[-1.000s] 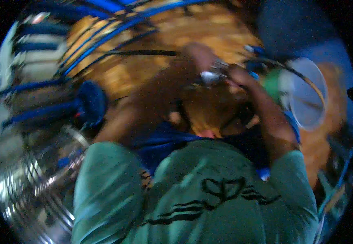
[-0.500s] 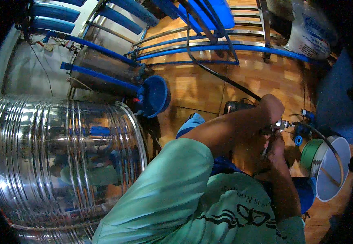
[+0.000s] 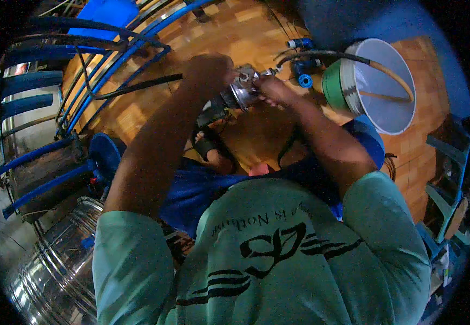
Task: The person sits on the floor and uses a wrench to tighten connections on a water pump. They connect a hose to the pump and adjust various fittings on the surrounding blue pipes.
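Note:
Both my hands are on a small pump with a shiny round metal housing (image 3: 244, 89) and a dark body, low in front of me. My left hand (image 3: 216, 69), blurred, closes around its upper left side, the fingertips mostly hidden. Curled fingers of my right hand (image 3: 274, 92) grip its right side. A black hose (image 3: 148, 85) reaches toward the pump from the left and passes behind my left forearm. From a metal fitting (image 3: 271, 71) beside my right hand, another hose (image 3: 348, 56) arches over into a green-and-white bucket (image 3: 336, 86).
Blue-and-black pipe fittings (image 3: 305, 73) lie on the wood-patterned floor between pump and bucket. Blue pipes and a metal rack (image 3: 110, 59) stand at left, with a blue basin (image 3: 105, 151) and a ribbed steel tank (image 3: 56, 265). A blue frame (image 3: 451, 184) is at far right.
The view has swung right, so the tank and rack sit farther left. Both hands stay at the pump, whose metal housing now shows more plainly between them.

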Available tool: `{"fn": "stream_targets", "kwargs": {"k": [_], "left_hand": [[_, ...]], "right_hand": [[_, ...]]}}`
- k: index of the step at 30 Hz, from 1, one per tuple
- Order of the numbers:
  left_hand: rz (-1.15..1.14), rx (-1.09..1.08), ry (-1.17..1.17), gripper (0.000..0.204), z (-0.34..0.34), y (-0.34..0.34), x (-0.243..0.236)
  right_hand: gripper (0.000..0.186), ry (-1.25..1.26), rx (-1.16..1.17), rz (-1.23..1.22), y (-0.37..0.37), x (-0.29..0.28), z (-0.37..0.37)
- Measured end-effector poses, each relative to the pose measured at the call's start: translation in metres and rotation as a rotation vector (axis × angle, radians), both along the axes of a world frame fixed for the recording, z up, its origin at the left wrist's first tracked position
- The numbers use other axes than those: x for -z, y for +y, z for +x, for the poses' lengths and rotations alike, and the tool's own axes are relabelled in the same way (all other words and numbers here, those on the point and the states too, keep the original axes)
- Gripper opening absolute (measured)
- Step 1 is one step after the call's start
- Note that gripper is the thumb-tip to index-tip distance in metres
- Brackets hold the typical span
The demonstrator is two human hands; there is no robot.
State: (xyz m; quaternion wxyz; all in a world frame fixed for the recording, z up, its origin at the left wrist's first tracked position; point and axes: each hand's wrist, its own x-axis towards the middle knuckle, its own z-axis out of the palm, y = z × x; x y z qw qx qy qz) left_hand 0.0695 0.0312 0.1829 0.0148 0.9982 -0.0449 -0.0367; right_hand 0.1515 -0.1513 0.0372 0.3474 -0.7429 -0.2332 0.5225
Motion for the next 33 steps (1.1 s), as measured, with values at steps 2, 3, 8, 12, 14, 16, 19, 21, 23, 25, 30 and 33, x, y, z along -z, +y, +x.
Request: {"fn": "stream_targets", "kwargs": {"k": [2,3,8,12,14,16,19,21,23,25,30,33], "left_hand": [[0.035,-0.022,0.023,0.036,-0.004,0.000,-0.005],[0.026,-0.014,0.037,0.037,-0.005,0.002,0.000],[0.069,-0.007,0.034,0.038,-0.008,0.004,0.006],[0.000,-0.007,0.043,0.038,-0.004,0.004,-0.001],[0.013,0.010,0.048,0.038,0.000,0.005,0.005],[0.035,-0.018,0.087,0.037,0.002,-0.003,-0.003],[0.045,0.014,0.059,0.042,-0.004,0.004,-0.003],[0.053,0.033,0.046,0.045,-0.006,0.008,0.003],[0.070,0.044,0.062,0.043,0.001,0.002,0.002],[0.084,0.041,0.067,0.043,-0.004,0.004,0.011],[0.069,0.022,0.083,0.042,-0.007,0.012,0.012],[0.083,0.036,0.084,0.042,-0.003,0.004,0.001]], "right_hand": [[0.030,0.477,0.696,0.159,0.015,-0.006,-0.067],[0.028,0.594,0.831,0.247,0.026,-0.012,-0.087],[0.026,0.558,0.748,0.123,0.002,-0.039,-0.075],[0.030,0.225,0.288,-0.002,-0.024,-0.016,-0.020],[0.039,0.035,-0.023,0.036,-0.020,-0.008,0.013],[0.036,-0.112,-0.200,0.031,-0.006,-0.012,0.042],[0.031,-0.079,-0.272,-0.048,0.008,-0.032,0.049],[0.026,-0.087,-0.290,0.028,0.005,-0.032,0.038],[0.021,0.337,0.368,-0.015,-0.003,0.004,-0.012],[0.027,0.686,0.934,0.194,0.017,0.002,-0.086],[0.030,0.543,0.749,0.079,0.002,-0.031,-0.074],[0.041,0.350,0.397,0.112,-0.035,-0.003,-0.034]]}}
